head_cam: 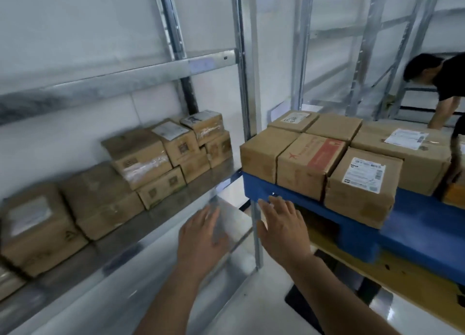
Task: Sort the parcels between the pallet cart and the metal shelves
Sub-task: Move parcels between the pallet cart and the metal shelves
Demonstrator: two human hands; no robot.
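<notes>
Both hands empty, fingers spread: left hand [201, 236] over the metal shelf [161, 209], right hand [283, 224] just short of the blue pallet [264, 188]. Nearest parcel [261, 153] sits at the pallet corner; person should grip both sides and lift clear before swinging to the shelf.
</notes>
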